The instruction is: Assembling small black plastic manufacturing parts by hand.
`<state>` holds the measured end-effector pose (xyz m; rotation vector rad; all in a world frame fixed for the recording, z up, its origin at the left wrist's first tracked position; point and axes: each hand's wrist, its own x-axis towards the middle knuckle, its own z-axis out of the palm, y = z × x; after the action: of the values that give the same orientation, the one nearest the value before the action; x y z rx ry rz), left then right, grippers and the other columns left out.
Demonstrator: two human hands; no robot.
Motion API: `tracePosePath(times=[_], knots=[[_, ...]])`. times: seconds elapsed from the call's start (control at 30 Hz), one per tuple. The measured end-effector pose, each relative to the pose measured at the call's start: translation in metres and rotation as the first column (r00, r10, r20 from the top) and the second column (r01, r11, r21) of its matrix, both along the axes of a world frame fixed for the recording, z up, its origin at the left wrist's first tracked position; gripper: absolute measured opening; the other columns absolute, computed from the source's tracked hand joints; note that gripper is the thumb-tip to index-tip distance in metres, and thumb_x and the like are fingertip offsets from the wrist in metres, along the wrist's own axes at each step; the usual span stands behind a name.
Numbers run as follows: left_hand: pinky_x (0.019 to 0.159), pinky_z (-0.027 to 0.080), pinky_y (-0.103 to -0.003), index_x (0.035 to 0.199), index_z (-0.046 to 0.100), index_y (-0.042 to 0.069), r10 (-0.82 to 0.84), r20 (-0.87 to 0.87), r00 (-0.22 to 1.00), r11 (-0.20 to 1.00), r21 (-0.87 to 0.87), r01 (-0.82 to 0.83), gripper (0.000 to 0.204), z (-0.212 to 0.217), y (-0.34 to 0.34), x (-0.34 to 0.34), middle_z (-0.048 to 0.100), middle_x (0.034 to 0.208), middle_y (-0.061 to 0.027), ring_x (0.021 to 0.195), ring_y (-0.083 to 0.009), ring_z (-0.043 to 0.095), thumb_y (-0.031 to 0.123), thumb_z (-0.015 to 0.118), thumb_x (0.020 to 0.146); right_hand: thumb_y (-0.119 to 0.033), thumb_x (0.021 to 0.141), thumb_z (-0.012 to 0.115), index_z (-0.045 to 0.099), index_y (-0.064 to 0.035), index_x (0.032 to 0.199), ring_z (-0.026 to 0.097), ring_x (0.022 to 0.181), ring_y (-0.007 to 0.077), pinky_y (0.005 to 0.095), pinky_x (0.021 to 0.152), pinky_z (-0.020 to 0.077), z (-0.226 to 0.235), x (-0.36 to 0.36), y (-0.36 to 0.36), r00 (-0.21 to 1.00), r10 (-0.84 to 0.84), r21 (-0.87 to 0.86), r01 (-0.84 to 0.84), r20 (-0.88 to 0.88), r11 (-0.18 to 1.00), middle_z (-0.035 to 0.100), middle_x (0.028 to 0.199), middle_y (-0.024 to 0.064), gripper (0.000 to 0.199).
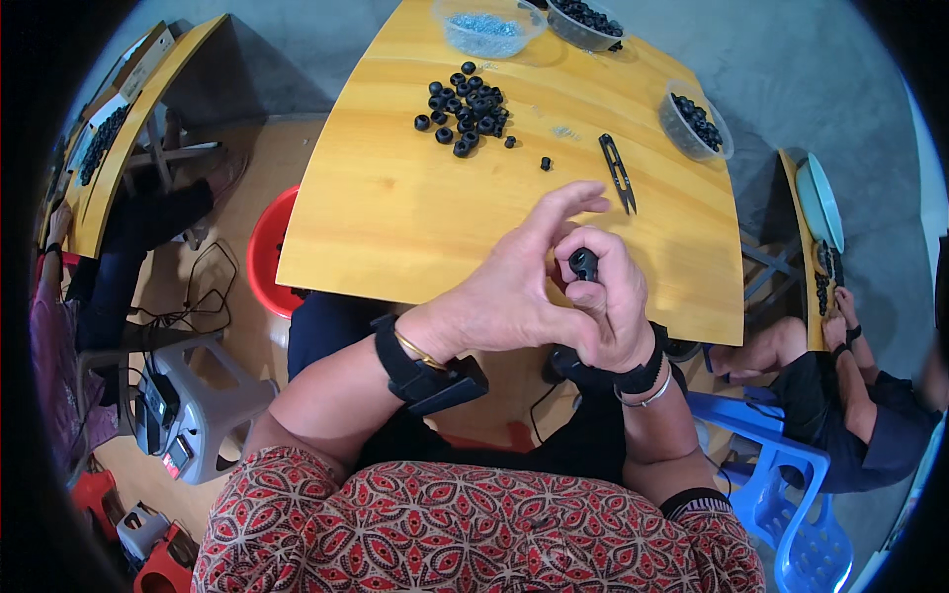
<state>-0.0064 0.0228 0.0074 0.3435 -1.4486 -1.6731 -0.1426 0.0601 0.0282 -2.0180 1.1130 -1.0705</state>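
Observation:
Over the table's near edge, my two hands meet. My right hand (621, 301) is curled around a small black rounded part (583, 263) with a hole in its end, held between thumb and forefinger. My left hand (509, 282) arches beside it in a C shape, forefinger and thumb spread apart, thumb against the right hand. Some of its other fingers are hidden. Beyond the hands lie black thread snips (618, 173) and a small black piece (546, 164). A pile of black round parts (473, 107) with holes sits farther left on the table.
The wooden table (366, 217) carries clear tubs of bluish clear bits (484, 30) and black parts (585, 22), plus another tub (695, 124) at right. A red basin (265, 252) stands at left, a blue plastic chair (781, 474) at right. Other people work at side tables.

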Motion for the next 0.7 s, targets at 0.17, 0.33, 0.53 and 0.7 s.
tracePosePath(times=[0.17,0.33,0.53,0.7], knots=[[0.071,0.044,-0.027,0.098,0.05,0.002,0.163,-0.033,0.986,0.973,-0.162,-0.166,0.057,-0.004,0.005,-0.012,0.054,0.082,-0.0071,0.078,-0.0152,0.054,0.028,0.078,0.056,-0.013,0.076,0.051,0.046,-0.0014,0.097,0.051,0.071,0.0287,0.0336,0.062,0.0417,-0.008,0.001,0.004,0.993,-0.066,-0.177,0.047,-0.101,0.983,0.049,0.085,0.0131,0.025],[0.068,0.044,-0.025,0.092,0.049,0.003,0.217,-0.022,0.976,0.96,-0.174,-0.218,0.048,0.0,0.009,-0.013,0.053,0.08,-0.0063,0.075,-0.0135,0.052,0.026,0.076,0.06,-0.013,0.077,0.052,0.046,-0.0013,0.097,0.051,0.067,0.0273,0.0327,0.059,0.0419,-0.014,0.0,0.002,1.0,-0.024,-0.166,0.024,0.001,0.986,0.049,0.082,0.0114,0.024],[0.067,0.043,-0.024,0.086,0.049,0.003,0.256,-0.06,0.965,0.945,-0.192,-0.263,0.038,-0.001,0.006,-0.016,0.052,0.077,-0.0044,0.073,-0.0116,0.052,0.02,0.074,0.063,-0.014,0.08,0.052,0.047,-0.001,0.098,0.05,0.064,0.025,0.0311,0.057,0.0414,-0.023,-0.004,-0.006,0.998,0.056,-0.235,-0.05,0.019,0.971,0.05,0.08,0.0105,0.022],[0.069,0.042,-0.024,0.088,0.05,0.003,0.222,-0.076,0.972,0.952,-0.201,-0.233,0.037,0.001,0.003,-0.015,0.052,0.079,-0.0042,0.076,-0.0115,0.051,0.018,0.073,0.063,-0.013,0.078,0.054,0.047,-0.0005,0.097,0.05,0.066,0.0254,0.0303,0.059,0.0411,-0.018,-0.002,-0.005,0.987,0.085,-0.114,-0.07,0.137,0.991,0.05,0.081,0.0109,0.024]])
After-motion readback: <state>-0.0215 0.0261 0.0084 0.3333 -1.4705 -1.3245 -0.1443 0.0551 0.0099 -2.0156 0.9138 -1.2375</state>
